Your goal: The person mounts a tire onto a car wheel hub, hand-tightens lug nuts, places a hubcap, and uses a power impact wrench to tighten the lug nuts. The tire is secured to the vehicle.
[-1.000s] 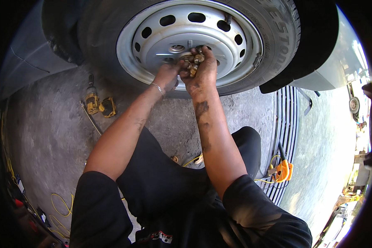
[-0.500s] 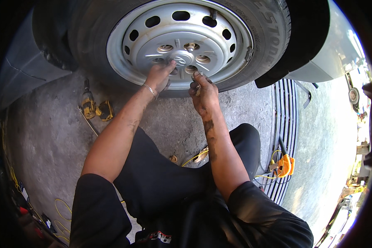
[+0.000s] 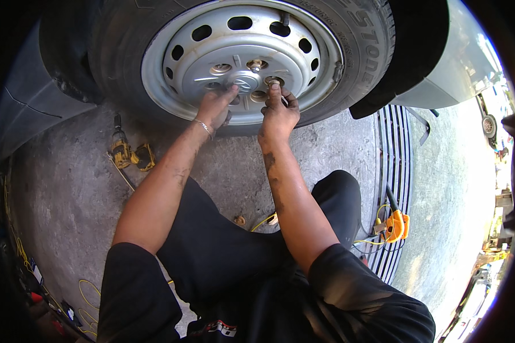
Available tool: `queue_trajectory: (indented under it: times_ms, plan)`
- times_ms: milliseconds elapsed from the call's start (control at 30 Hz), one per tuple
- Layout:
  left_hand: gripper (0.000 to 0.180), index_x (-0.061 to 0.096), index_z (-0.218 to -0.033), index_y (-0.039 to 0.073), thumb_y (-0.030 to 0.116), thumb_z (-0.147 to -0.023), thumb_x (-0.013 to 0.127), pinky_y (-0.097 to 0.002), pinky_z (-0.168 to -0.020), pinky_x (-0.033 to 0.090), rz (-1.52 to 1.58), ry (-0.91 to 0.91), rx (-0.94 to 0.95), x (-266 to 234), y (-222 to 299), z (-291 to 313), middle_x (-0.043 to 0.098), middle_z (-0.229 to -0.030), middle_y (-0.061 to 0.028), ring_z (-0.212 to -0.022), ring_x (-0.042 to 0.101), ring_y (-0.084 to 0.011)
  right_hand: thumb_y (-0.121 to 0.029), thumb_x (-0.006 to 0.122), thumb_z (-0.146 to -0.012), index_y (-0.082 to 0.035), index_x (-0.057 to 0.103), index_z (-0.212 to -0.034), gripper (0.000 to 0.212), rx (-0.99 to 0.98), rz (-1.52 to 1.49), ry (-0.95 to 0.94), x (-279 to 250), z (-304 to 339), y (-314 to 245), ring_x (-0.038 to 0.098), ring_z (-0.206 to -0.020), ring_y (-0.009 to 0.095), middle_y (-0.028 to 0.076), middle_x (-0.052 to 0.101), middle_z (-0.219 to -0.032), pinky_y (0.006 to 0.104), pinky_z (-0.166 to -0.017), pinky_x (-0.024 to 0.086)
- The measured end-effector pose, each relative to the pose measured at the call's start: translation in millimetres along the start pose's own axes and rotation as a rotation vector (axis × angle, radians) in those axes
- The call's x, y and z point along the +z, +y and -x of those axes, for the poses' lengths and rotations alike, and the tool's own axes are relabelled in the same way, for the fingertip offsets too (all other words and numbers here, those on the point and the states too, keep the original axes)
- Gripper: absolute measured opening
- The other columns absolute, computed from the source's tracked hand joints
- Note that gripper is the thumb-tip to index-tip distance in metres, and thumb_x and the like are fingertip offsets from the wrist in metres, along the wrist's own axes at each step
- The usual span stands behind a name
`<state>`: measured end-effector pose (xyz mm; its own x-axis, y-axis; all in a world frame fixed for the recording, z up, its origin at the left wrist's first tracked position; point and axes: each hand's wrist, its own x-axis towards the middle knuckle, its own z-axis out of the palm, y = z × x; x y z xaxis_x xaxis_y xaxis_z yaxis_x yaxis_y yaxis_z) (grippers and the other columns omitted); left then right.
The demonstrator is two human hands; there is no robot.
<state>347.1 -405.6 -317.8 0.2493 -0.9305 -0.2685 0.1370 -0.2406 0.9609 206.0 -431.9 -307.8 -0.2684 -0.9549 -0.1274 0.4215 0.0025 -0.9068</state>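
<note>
In front of me stands a silver steel wheel (image 3: 294,54) with a black tire (image 3: 360,57). Its round hub cover (image 3: 245,84) has several recessed holes, and one shows a lug nut (image 3: 256,66) on its stud. My left hand (image 3: 213,110) rests against the cover's lower left, thumb on the central emblem and fingers curled under, so what they may hold is hidden. At the hole right of centre, my right hand (image 3: 279,117) pinches a small lug nut (image 3: 274,82) between thumb and finger, largely covered by the thumb.
A yellow and black cordless impact driver (image 3: 120,150) lies on the concrete floor (image 3: 68,188) at the left. To the right, an orange-handled tool (image 3: 396,226) with a cord rests by the metal drain grate (image 3: 392,154). Yellow cable (image 3: 87,291) loops at lower left.
My right hand has moved up and slightly right, from below the lower hole to the hole right of centre. The left hand stays at the hub cover. The view has shifted slightly.
</note>
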Motion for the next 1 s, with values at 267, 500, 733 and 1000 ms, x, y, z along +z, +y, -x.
queue_trajectory:
  times_ms: [267,500,733,1000]
  plan:
    - [0.051,0.066,-0.111,0.001,0.048,-0.094,0.067,-0.0272,-0.040,0.039,-0.004,-0.024,0.008,-1.8,-1.7,-1.9,0.070,-0.091,-0.0080,-0.045,0.049,-0.0102,-0.014,0.077,-0.089,0.007,0.056,-0.112,0.037,-0.100,0.029,0.047,11.9,-8.7,12.7,0.061,-0.083,0.016,0.012,0.064,-0.095,0.0279,-0.076,0.050]
    - [0.049,0.065,-0.110,0.001,0.048,-0.095,0.067,-0.0277,-0.039,0.038,0.005,-0.031,0.024,-4.4,-6.0,-4.1,0.069,-0.089,-0.0085,-0.044,0.048,-0.0101,-0.021,0.076,-0.092,0.004,0.061,-0.107,0.032,-0.050,0.064,0.070,12.9,-8.5,14.9,0.056,-0.062,0.009,0.006,0.066,-0.082,0.0239,-0.054,0.044]
    - [0.048,0.066,-0.108,0.001,0.047,-0.095,0.067,-0.0275,-0.039,0.038,-0.052,-0.019,0.039,-4.6,-6.0,-6.7,0.069,-0.090,-0.0088,-0.044,0.049,-0.0105,-0.039,0.056,-0.102,0.001,0.062,-0.105,0.041,0.119,0.065,-0.069,12.0,-5.5,3.6,0.056,-0.062,0.013,0.006,0.066,-0.081,0.0273,-0.054,0.043]
    - [0.047,0.065,-0.108,0.000,0.045,-0.095,0.067,-0.0274,-0.039,0.037,-0.002,-0.033,0.019,-4.9,-3.4,-2.0,0.069,-0.091,-0.0086,-0.044,0.049,-0.0108,-0.051,0.030,-0.107,-0.009,0.056,-0.091,0.051,0.687,-0.446,-0.164,17.9,-7.0,-21.6,0.050,-0.062,0.015,0.002,0.052,-0.073,0.0275,-0.051,0.036]
